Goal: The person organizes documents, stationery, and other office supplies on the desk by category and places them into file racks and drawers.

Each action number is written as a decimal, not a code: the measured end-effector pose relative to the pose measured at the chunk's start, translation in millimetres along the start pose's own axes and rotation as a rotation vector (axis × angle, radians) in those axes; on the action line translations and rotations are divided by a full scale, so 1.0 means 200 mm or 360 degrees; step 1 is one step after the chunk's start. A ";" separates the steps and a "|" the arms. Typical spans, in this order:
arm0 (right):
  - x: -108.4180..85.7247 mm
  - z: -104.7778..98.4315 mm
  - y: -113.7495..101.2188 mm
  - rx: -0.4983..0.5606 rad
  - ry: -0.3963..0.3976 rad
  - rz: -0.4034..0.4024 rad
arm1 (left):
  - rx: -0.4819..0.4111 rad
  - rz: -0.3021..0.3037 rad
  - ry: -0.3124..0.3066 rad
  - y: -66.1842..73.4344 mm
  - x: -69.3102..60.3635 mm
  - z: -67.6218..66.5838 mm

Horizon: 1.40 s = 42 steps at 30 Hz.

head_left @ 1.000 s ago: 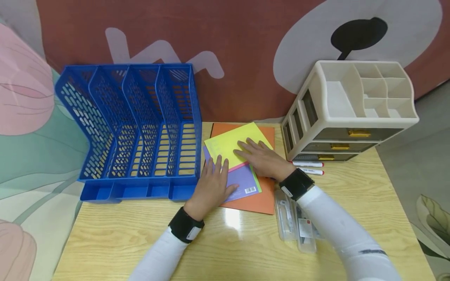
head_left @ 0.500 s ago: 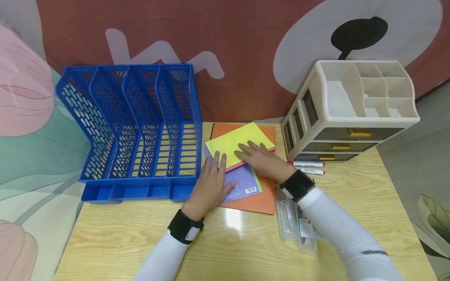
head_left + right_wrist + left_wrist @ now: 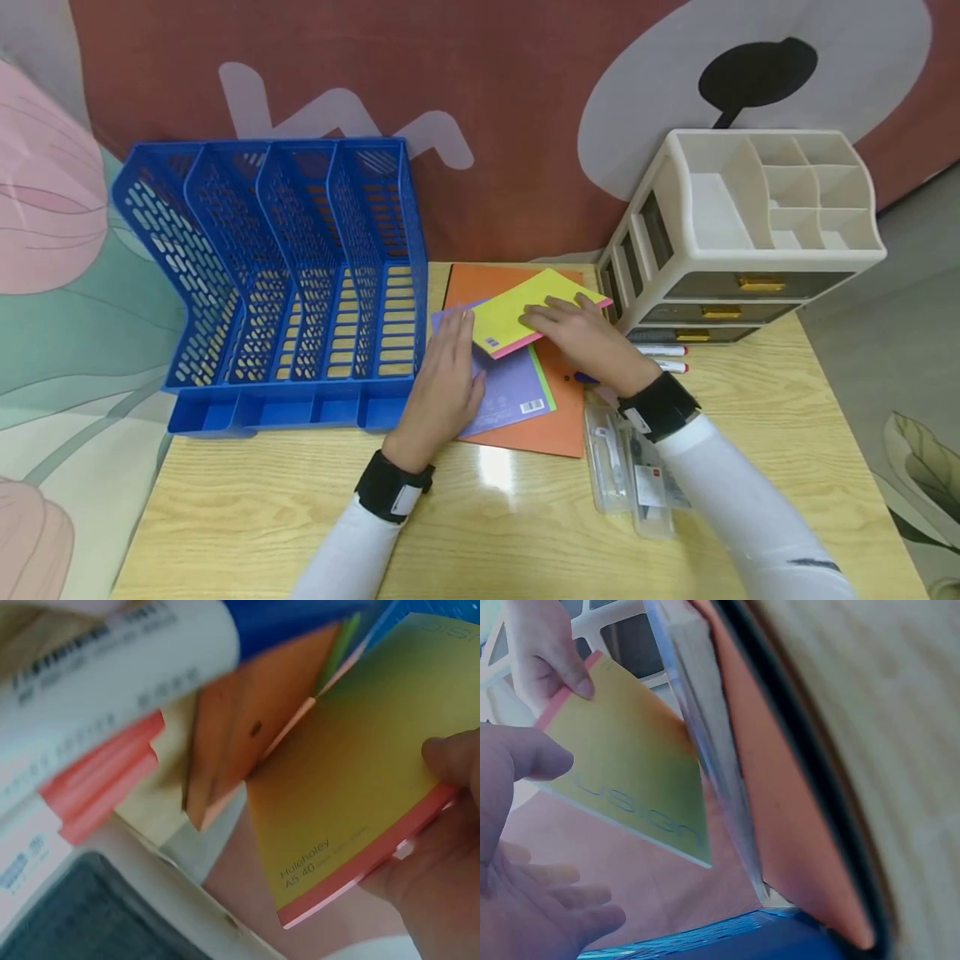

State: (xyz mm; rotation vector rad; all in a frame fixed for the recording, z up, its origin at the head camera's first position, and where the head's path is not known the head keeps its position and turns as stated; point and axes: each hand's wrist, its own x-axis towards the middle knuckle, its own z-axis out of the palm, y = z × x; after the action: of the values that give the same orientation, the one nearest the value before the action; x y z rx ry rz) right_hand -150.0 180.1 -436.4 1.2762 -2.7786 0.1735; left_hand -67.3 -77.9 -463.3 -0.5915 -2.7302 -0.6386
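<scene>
My right hand (image 3: 592, 342) (image 3: 442, 870) grips the yellow notebook (image 3: 517, 312) (image 3: 352, 780) by its pink edge, thumb on the yellow cover. That notebook is tilted, its near left corner raised over a purple notebook (image 3: 510, 396). My left hand (image 3: 442, 387) (image 3: 525, 855) has extended fingers beside the yellow notebook's left end; the left wrist view shows no grip on it. Beneath the purple notebook, which has a green strip along one side, lies an orange folder (image 3: 562, 429) (image 3: 772, 802).
A blue file rack (image 3: 292, 387) stands at the left, a white drawer organizer (image 3: 686, 217) at the back right. Red-capped markers (image 3: 663, 351) lie before the organizer. Clear plastic cases (image 3: 607, 467) sit partly under my right forearm. A blue-capped marker (image 3: 127, 682) shows in the right wrist view.
The yellow notebook has shifted right and tilted up off the purple one, with my right hand moving right along with it. My left fingers have drawn together and come off its cover.
</scene>
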 end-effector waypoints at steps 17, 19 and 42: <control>-0.13 -0.22 -0.04 0.0349 0.0286 -0.0037 | -0.0577 -0.0195 0.0226 0.01 0.02 -0.01; -0.14 -0.23 -0.05 0.0401 0.0309 -0.0067 | -0.0753 -0.0210 0.0319 0.01 0.03 -0.01; -0.24 -0.29 -0.10 0.1292 0.0258 0.0249 | -0.1661 -0.0197 0.0411 0.07 0.07 -0.12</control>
State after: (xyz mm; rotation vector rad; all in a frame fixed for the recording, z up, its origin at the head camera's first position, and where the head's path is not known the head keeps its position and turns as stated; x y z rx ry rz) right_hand -103.4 211.0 -383.1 1.0535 -2.7258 1.4532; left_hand -68.6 -73.1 -433.5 -0.4703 -2.0298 -2.0205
